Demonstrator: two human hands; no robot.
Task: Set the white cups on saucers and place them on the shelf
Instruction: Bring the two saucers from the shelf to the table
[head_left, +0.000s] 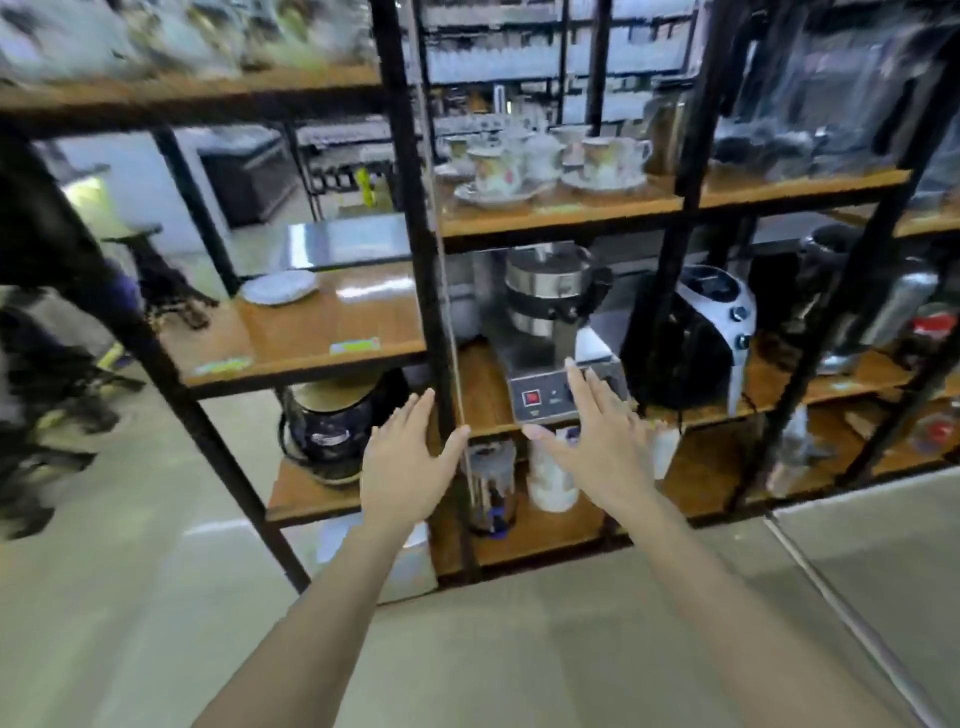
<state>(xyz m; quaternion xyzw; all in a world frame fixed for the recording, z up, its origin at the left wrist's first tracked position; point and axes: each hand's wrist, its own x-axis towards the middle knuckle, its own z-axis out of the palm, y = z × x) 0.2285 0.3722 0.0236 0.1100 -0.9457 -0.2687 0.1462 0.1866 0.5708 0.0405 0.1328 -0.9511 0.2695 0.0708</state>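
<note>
Both hands out, left hand (402, 462) and right hand (597, 441), spread wide and empty. Saucers (279, 287) stacked alone on the left shelf (332, 322); floral cups (496, 171) wait upper right. Best lift cups gently, two-handed.

Wooden shelf (571, 215) bears cups (493, 171) (on saucers (496, 196)).

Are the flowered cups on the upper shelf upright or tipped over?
Upright: the flowered cups sit mouth-up on saucers.
</note>
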